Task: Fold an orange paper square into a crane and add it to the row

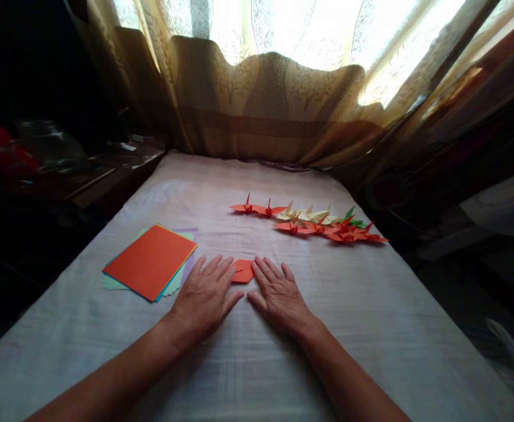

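While both hands lie flat, a small folded orange paper piece is pressed on the cloth-covered surface by the spread fingers of the left hand and right hand; the creasing step seems in hand, and a sharp, aligned fold is judged necessary.

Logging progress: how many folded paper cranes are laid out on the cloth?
About 9, though overlaps may hide some: 2 orange cranes at the rear left, 3 cream cranes beside them, and roughly 4 orange ones in front.

left hand: bare, no ring, no glove | right hand: bare | 2 forearms: bare, no sleeves visible
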`<action>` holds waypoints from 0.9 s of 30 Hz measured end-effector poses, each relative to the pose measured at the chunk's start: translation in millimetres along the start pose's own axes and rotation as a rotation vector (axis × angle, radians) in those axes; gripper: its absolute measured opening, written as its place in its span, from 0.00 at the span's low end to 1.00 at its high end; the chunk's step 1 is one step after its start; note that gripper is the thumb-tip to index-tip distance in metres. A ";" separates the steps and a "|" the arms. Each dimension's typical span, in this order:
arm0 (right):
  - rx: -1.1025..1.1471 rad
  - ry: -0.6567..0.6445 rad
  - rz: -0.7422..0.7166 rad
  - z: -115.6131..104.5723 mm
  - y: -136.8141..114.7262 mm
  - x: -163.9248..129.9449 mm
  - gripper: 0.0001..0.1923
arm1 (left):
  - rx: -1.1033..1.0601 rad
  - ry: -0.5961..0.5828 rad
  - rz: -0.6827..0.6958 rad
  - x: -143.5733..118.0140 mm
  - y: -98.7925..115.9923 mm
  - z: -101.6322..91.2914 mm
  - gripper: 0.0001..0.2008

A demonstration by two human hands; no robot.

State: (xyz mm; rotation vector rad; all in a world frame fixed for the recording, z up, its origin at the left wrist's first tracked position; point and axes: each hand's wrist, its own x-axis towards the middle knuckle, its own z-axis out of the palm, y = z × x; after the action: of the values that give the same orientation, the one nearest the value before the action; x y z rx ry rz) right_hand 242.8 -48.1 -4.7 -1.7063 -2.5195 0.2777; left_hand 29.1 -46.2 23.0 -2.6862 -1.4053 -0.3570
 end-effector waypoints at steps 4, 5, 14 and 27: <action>-0.006 -0.014 0.019 -0.1 -0.6 -1.3 0.31 | -0.068 -0.165 0.040 18.3 18.3 31.1 0.34; 0.000 -0.021 0.024 -0.6 -1.0 -1.3 0.31 | -0.080 -0.191 0.036 18.3 17.6 36.1 0.36; 0.033 -0.023 0.043 -5.1 -6.0 -0.6 0.32 | -0.081 -0.334 0.074 -8.6 -10.2 19.8 0.38; -0.038 0.207 -0.033 3.6 -7.0 -2.2 0.34 | -0.017 -0.237 0.040 -26.3 -15.2 20.4 0.35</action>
State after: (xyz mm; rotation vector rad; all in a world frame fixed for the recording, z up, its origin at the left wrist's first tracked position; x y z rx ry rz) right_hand 236.7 -53.0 -6.8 -1.6118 -2.4139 0.0476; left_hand 5.5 -54.7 -3.7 -2.8425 -1.4068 -0.0479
